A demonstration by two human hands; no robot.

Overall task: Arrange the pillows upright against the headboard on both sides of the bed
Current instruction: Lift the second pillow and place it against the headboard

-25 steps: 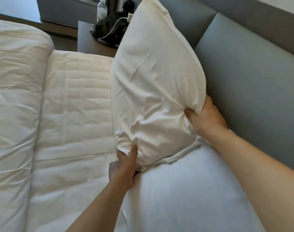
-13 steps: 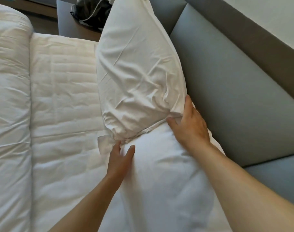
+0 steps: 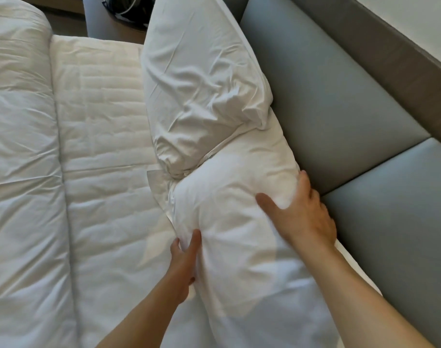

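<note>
Two white pillows stand along the grey padded headboard [image 3: 340, 101]. The far pillow [image 3: 202, 79] leans upright against it, creased, with no hand on it. The near pillow [image 3: 234, 209] overlaps the far one's lower edge. My left hand [image 3: 185, 259] grips the near pillow's bed-side edge, thumb on top and fingers tucked under the fabric. My right hand [image 3: 300, 214] lies on the pillow's headboard side, thumb spread across the front and fingers curled over the edge between pillow and headboard.
The quilted white mattress cover [image 3: 104, 151] fills the middle, with a folded-back duvet [image 3: 21, 146] along the left. A dark bag [image 3: 131, 8] with a white cable sits on a nightstand [image 3: 96, 23] beyond the bed's far side.
Both hands let go of the far pillow, which now stands by itself against the headboard. They came back toward me and took hold of the near pillow.
</note>
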